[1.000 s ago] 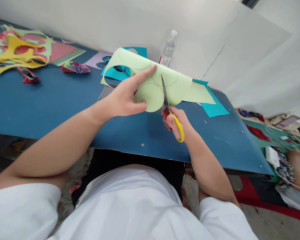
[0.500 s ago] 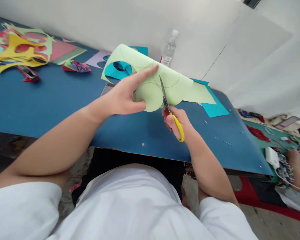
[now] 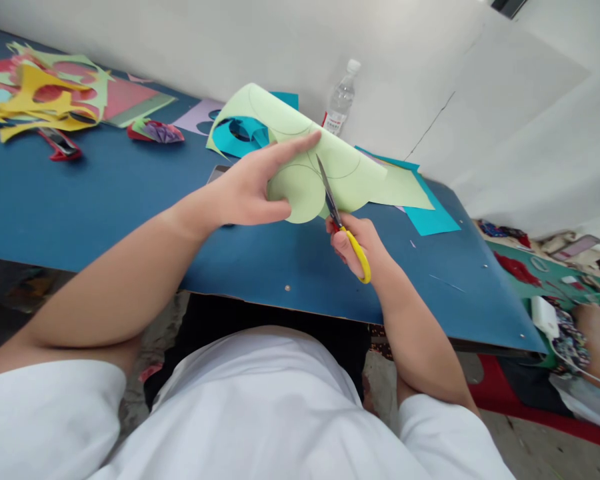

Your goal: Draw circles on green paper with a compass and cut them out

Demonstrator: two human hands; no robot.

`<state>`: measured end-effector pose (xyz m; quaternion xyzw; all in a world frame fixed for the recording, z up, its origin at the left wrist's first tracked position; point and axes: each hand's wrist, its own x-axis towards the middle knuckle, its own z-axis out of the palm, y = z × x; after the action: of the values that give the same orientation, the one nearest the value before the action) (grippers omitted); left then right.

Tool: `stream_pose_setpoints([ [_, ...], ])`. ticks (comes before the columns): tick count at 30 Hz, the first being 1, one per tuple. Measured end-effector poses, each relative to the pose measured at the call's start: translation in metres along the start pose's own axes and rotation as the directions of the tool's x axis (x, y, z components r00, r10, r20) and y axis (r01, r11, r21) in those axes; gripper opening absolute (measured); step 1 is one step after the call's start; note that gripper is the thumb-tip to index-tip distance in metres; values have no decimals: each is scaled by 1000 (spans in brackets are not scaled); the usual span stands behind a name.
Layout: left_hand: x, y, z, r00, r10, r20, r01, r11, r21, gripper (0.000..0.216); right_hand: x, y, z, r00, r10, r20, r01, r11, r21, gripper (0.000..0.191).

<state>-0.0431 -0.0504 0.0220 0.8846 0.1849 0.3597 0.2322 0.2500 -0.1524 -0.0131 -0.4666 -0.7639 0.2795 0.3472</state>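
A sheet of light green paper (image 3: pixel 350 177) with pencilled circles is raised above the blue table. My left hand (image 3: pixel 255 183) grips it from the left, index finger stretched along its face and thumb by a partly cut round flap (image 3: pixel 303 193). The other fingers of that hand are hidden behind the paper. In my right hand (image 3: pixel 357 243) is a pair of scissors (image 3: pixel 361 257) with yellow handles, my thumb through a loop. Its dark blades point up and left, at the paper between the round flap and a pencilled curve.
Paper offcuts (image 3: pixel 35 93) and a red-handled cutter (image 3: pixel 63 145) lie at the left, near a folded paper piece (image 3: pixel 155 131). A plastic bottle (image 3: pixel 340 100) stands by the wall. Blue-green sheets (image 3: pixel 433 213) lie at right. Another person's hand (image 3: pixel 593 317) is at the green table.
The view has shifted slightly. The scissor tips have moved a little left against the paper; both hands keep their hold.
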Motion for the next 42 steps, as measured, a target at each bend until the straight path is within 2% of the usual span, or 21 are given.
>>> stream_pose_setpoints([
  [7,1,1,-4,998,-67,21,68,998,-20,121,2,-3,-6,997,40,62,-37,998,-46,76],
  [12,2,4,-5,993,-115,14,116,991,-63,120,5,-6,-6,997,52,64,-49,998,-47,79],
  [18,2,0,-6,998,-64,30,65,997,-42,116,6,-10,-4,996,64,57,-61,997,-50,82],
  [24,2,-9,-9,997,-79,27,81,992,-100,111,5,-7,-3,995,63,71,-61,998,-32,79],
  [29,1,-8,-12,994,-75,76,79,996,-47,115,2,-6,-1,992,94,89,-94,996,-11,73],
  [33,1,-6,-12,993,-97,70,99,994,-34,117,2,-6,1,990,112,88,-109,993,-44,67],
  [37,2,-7,-11,994,-71,78,75,996,-44,116,2,0,4,988,139,70,-134,988,-78,49],
  [39,2,-7,-11,995,-73,67,77,995,-57,113,2,5,5,986,150,75,-146,988,-54,38],
  [42,2,-4,-11,993,-94,69,99,993,-66,113,1,11,5,981,173,87,-173,985,-9,32],
])
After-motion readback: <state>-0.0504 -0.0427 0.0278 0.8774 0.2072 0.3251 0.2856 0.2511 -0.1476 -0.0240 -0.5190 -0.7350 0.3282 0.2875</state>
